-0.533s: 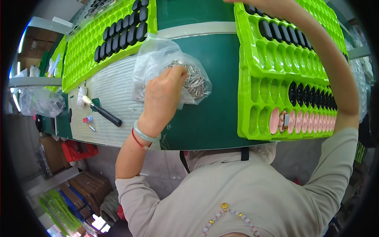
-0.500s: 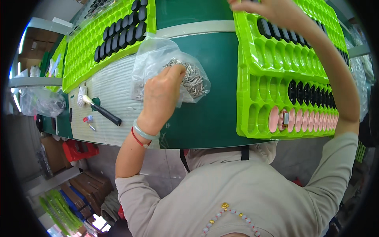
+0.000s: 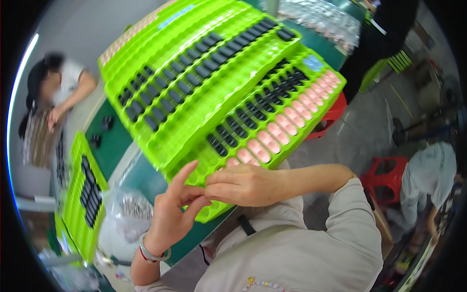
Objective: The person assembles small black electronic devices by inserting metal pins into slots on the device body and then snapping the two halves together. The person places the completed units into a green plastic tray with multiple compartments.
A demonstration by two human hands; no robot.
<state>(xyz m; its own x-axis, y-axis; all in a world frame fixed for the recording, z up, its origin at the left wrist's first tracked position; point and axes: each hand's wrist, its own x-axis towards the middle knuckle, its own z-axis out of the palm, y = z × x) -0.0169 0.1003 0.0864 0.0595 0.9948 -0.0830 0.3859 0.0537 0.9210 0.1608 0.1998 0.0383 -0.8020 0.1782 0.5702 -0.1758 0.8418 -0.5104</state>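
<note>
Together, both hands (image 3: 176,214) (image 3: 247,185) touch above a tray (image 3: 217,210), any print illegible.

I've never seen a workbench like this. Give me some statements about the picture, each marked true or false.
1. The left hand and right hand are close together at the green tray. True.
2. The pale bangle is on the right wrist. False: the bangle is on the left wrist.
3. A clear bag with silvery metal pieces lies to the left of the left hand. True.
4. The pink pieces lie loose on the floor. False: the pink pieces sit in the green tray.
5. The stool at the picture's right is red. True.
</note>
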